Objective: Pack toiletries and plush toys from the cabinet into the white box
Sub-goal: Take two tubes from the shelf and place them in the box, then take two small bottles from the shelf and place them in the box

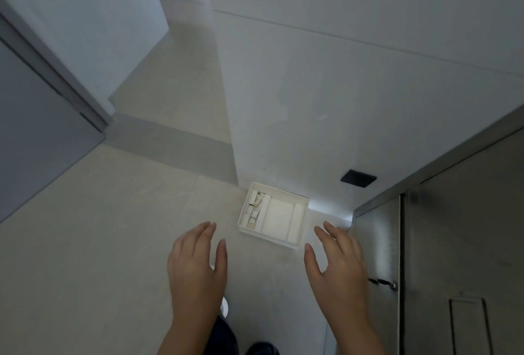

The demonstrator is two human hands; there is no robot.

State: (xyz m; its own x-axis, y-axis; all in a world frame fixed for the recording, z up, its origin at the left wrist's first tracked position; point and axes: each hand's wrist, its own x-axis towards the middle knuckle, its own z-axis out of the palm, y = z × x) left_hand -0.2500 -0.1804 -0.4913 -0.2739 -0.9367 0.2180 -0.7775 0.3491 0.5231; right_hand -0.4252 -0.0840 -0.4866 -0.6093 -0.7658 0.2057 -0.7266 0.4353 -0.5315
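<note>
A white box (301,221) sits open on the pale floor against the foot of a white wall. Inside it are white dividers and a few small pale pieces along its left side. My left hand (197,264) hovers above the floor, below and to the left of the box, fingers straight and empty. My right hand (338,264) hovers below and to the right of the box, fingers spread and empty. Neither hand touches the box. No toiletries, plush toys or cabinet are in view.
A white wall (340,85) rises behind the box, with a black plate (358,178) low on it. A metal door (453,241) stands at the right, a grey door (37,128) at the left. A corridor runs ahead. My dark trouser leg (224,335) shows below.
</note>
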